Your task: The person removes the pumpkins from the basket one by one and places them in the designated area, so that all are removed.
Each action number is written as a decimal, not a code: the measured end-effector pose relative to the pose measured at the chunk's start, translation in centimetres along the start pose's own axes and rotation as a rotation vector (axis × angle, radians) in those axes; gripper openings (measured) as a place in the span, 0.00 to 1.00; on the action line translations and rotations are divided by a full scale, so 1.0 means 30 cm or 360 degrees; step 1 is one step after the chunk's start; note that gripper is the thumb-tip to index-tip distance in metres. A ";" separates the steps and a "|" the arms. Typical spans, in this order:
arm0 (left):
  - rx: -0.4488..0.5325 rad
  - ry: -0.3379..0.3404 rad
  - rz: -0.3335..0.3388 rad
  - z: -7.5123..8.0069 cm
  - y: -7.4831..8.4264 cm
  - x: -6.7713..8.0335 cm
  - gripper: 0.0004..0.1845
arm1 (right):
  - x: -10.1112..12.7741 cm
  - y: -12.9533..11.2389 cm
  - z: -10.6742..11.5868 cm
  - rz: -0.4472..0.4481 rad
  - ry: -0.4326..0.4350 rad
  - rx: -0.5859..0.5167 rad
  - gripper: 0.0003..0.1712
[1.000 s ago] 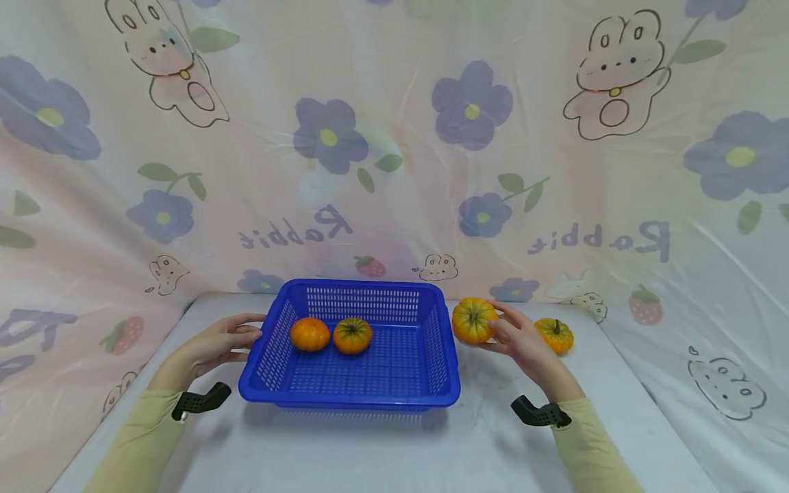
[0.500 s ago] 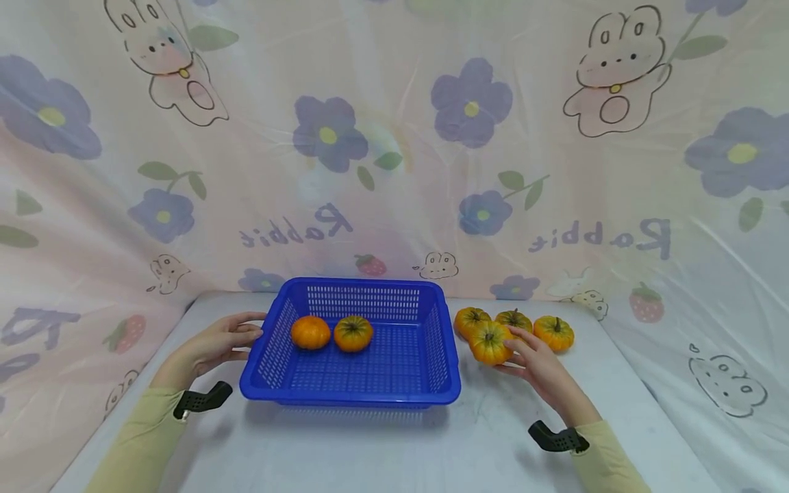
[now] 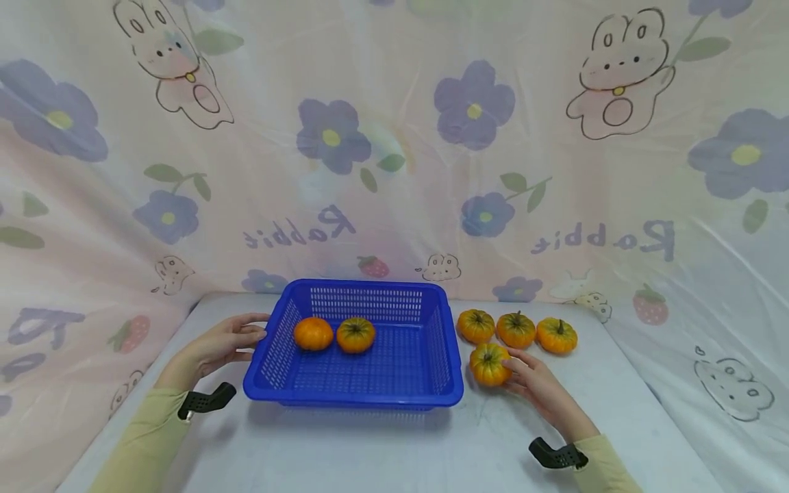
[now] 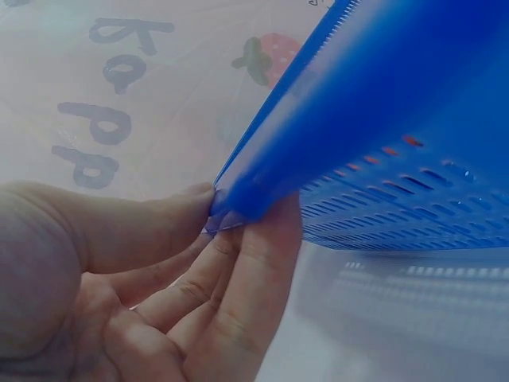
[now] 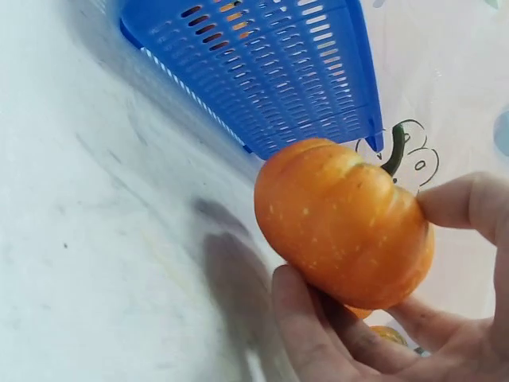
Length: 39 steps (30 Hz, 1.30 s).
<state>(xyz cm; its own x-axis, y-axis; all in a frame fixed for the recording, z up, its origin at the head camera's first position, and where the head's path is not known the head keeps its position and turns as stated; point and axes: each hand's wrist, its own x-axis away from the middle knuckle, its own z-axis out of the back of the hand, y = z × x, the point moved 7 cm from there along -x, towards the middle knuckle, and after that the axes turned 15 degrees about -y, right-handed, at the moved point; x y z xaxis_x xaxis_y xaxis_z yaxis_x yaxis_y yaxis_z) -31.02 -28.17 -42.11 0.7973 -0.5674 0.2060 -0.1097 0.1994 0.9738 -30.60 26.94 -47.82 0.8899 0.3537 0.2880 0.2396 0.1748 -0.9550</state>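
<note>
My left hand is at the left side of a blue plastic basket. In the left wrist view, its thumb and fingers pinch the basket's rim. Just right of the basket, my right hand grips a small orange pumpkin between thumb and fingers. The right wrist view shows this pumpkin with its dark green stem, raised over the table with a shadow apart from it. Two more small pumpkins, one plain orange and one green-streaked, sit in the basket's left half.
Behind the held pumpkin, a row of three small pumpkins stands on the table: a left one, a middle one and a right one. A printed cloth hangs behind the white table.
My right hand has moved the pumpkin toward me and slightly right, out from in front of the row, so the row's left and middle pumpkins now show. The left hand stays on the basket.
</note>
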 end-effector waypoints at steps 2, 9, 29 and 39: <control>0.0005 -0.0005 -0.0006 -0.003 -0.001 -0.001 0.33 | -0.001 0.011 -0.004 -0.0003 -0.0002 -0.0015 0.36; -0.0011 0.0019 -0.0002 -0.003 0.001 -0.003 0.33 | 0.003 0.036 -0.009 -0.0022 0.0012 -0.0055 0.37; -0.0046 0.0067 0.0009 -0.001 0.004 -0.005 0.33 | -0.007 0.028 -0.022 -0.0020 0.0066 0.0036 0.35; -0.0040 0.0072 0.0013 -0.002 0.007 0.001 0.33 | -0.014 0.027 -0.020 -0.0007 0.0075 0.0079 0.35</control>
<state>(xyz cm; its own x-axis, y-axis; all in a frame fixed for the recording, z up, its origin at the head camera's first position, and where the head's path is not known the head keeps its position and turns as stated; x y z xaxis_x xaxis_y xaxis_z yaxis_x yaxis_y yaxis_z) -30.97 -28.10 -41.91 0.8224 -0.5292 0.2089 -0.1018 0.2242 0.9692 -30.55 26.38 -48.76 0.9064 0.3095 0.2876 0.2252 0.2220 -0.9487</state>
